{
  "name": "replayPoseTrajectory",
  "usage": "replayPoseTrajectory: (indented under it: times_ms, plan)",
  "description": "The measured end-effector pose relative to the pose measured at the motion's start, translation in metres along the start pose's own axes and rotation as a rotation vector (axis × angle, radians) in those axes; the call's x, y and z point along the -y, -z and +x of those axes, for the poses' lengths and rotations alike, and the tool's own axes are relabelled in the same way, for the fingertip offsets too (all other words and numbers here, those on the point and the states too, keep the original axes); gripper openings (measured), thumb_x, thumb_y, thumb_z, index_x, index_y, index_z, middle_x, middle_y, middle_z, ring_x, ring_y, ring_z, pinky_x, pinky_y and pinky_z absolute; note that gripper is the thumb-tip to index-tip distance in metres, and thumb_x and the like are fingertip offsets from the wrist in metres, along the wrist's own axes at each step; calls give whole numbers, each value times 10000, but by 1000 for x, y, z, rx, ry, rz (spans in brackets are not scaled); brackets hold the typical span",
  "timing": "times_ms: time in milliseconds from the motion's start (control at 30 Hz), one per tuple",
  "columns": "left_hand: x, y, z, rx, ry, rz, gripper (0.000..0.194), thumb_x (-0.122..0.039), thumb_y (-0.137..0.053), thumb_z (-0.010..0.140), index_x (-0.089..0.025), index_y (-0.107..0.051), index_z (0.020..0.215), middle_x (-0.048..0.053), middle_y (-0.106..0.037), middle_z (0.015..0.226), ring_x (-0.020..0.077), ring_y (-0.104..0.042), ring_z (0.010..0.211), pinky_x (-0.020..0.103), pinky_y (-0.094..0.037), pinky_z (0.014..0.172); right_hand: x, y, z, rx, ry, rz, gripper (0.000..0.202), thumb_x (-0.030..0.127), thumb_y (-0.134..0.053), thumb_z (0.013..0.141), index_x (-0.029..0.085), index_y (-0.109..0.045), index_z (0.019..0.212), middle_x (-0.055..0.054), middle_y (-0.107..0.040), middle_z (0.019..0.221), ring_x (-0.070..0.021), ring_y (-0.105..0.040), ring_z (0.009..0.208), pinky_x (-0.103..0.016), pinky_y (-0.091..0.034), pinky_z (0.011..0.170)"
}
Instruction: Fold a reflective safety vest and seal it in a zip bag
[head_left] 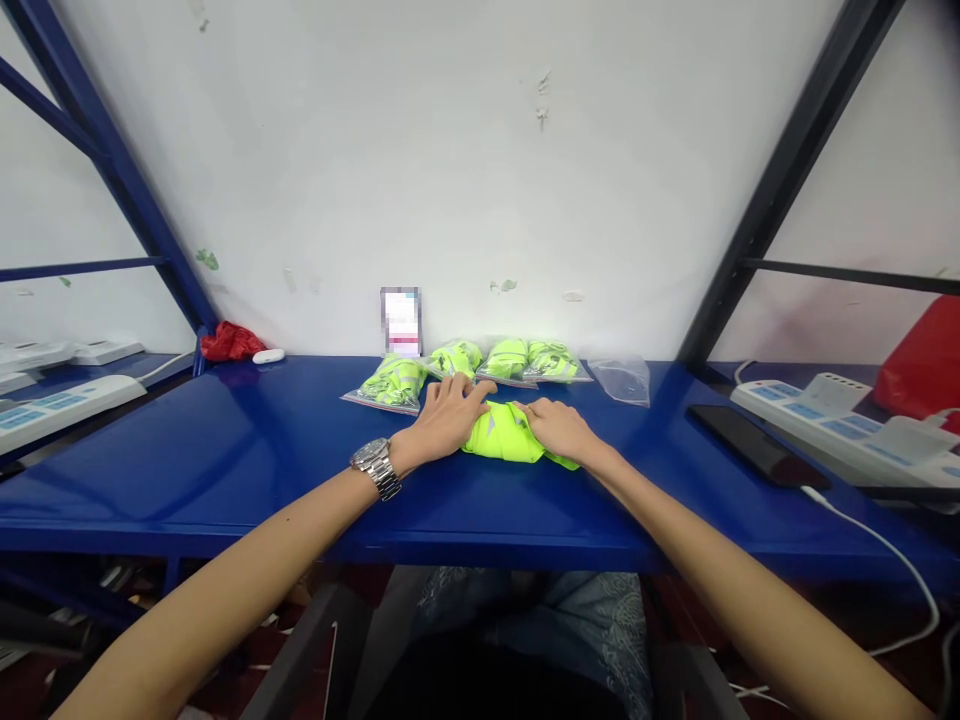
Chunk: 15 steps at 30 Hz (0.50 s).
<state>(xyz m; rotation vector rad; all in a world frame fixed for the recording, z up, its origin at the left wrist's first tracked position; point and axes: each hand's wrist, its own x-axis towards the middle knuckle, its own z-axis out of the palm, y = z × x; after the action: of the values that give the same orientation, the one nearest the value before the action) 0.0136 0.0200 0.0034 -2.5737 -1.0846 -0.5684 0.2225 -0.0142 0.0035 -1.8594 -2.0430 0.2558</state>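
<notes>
A folded neon yellow reflective vest (504, 437) with grey strips lies on the blue table, between my two hands. My left hand (448, 417), with a metal watch at its wrist, rests at the vest's left edge; its fingers are stretched out and apart. On the other side, my right hand (559, 428) is closed, its fingers pinching the vest's upper right part. A loose flap of the fabric sticks out below that hand. Just beyond the hands lie several clear zip bags with similar neon fabric inside, among them a bag at the left (391, 384).
A flat clear bag (624, 380) lies at the back right. A phone (754, 444) with a white cable and a power strip (840, 425) are on the right. Against the wall leans an upright screen or card (403, 322). Red cloth (231, 342) sits at the back left.
</notes>
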Motion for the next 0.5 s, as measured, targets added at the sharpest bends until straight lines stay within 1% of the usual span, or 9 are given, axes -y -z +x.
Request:
replayPoseTrajectory:
  times_ms: [67, 133, 200, 267, 333, 367, 400, 433, 500]
  plan:
    - [-2, 1, -2, -28, -168, 66, 328, -187, -297, 1007, -200, -542, 1225, 101, -514, 1037, 228, -464, 918, 369, -376, 824, 3, -4, -3, -25, -20, -31, 564, 530, -225, 992, 188, -669, 930, -189, -701, 966, -320, -663, 833, -351, -399, 660]
    - [-2, 5, -5, 18, -311, 85, 372, -93, -263, 979, -161, -561, 1191, 102, -539, 994, 221, -470, 902, 365, -384, 845, 5, -7, -7, -55, -13, -69, 546, 502, -198, 1004, 199, -653, 1006, -173, -705, 938, -305, -667, 819, -363, -420, 693]
    - [0, 10, -7, 68, -353, 31, 391, -93, -259, 975, -125, -532, 1253, 107, -557, 992, 223, -485, 912, 366, -396, 867, 4, -8, -10, -115, 13, -94, 506, 460, -203, 1016, 193, -631, 1045, -144, -696, 872, -275, -659, 815, -361, -436, 733]
    - [4, 12, -9, 126, -313, -87, 405, -171, -259, 1001, -106, -479, 1335, 119, -566, 1044, 229, -504, 955, 369, -411, 886, 2, -7, -12, -229, 46, -77, 504, 452, -198, 1021, 179, -618, 1077, -136, -672, 871, -270, -636, 871, -375, -448, 780]
    - [9, 10, -11, 202, -231, -240, 446, -278, -218, 1029, -117, -458, 1369, 127, -575, 1112, 233, -524, 1014, 372, -418, 916, -2, -4, -13, -356, 111, -27, 523, 473, -191, 1018, 171, -590, 1169, -159, -646, 1002, -288, -595, 1000, -411, -454, 844]
    - [11, 8, -12, 230, -182, -314, 473, -318, -187, 1036, -127, -454, 1376, 128, -578, 1154, 234, -531, 1049, 374, -416, 936, -4, -3, -14, -374, 173, -9, 527, 491, -202, 1012, 176, -561, 1235, -171, -621, 1110, -299, -562, 1084, -429, -451, 882]
    - [13, 5, -14, 246, -138, -379, 497, -351, -160, 1039, -137, -449, 1383, 128, -576, 1203, 236, -529, 1092, 377, -407, 963, -6, -1, -15, -346, 248, -4, 528, 513, -228, 1004, 191, -522, 1300, -175, -583, 1223, -308, -523, 1165, -444, -443, 918]
    - [15, 3, -15, 250, -107, -431, 515, -380, -144, 1039, -147, -438, 1392, 126, -565, 1257, 238, -521, 1135, 382, -394, 990, -7, 0, -17, -278, 327, -14, 534, 537, -268, 991, 209, -480, 1355, -168, -540, 1316, -315, -487, 1226, -454, -435, 947]
    - [17, -3, -17, 244, -82, -493, 537, -433, -137, 1035, -166, -419, 1406, 117, -537, 1334, 241, -497, 1195, 391, -369, 1027, -9, 0, -19, -104, 454, -55, 590, 595, -372, 947, 239, -416, 1415, -145, -493, 1405, -328, -460, 1274, -473, -425, 971]
